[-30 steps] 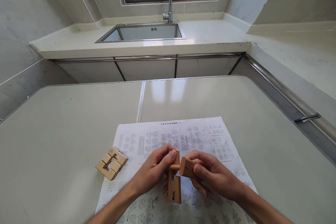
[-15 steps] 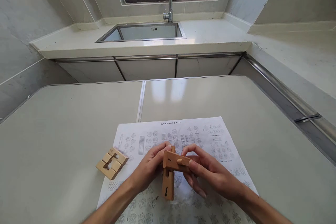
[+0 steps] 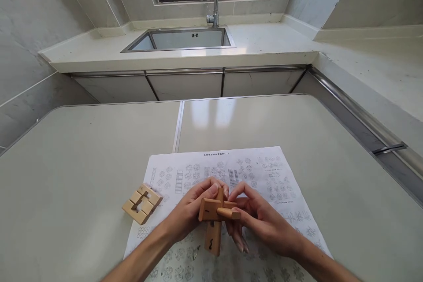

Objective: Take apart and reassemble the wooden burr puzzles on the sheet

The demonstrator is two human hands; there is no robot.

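Several orange-brown wooden pieces (image 3: pixel 213 233) are joined in a cross-like shape over the printed sheet. My left hand (image 3: pixel 194 202) is closed on the left and back side of this wooden assembly. The fingers of my right hand (image 3: pixel 257 216) pinch it from the right, around a slim rounded piece (image 3: pixel 228 213) that sticks out to the right. Dark marks show on the flat piece at the left and on the piece pointing down. Fingertips behind the wood are partly hidden. A pale wooden block frame (image 3: pixel 142 204) lies at the sheet's left edge.
A white paper sheet (image 3: pixel 264 185) with many small line drawings lies on the pale table (image 3: pixel 82 163). Beyond the table are a counter (image 3: pixel 264 39), a sink (image 3: pixel 188 38) and a faucet (image 3: pixel 215 13) under a window.
The wooden assembly has turned and shifted slightly; the slim piece now sticks out farther across its front. My left fingers have moved right behind it, and my right hand has moved slightly left.
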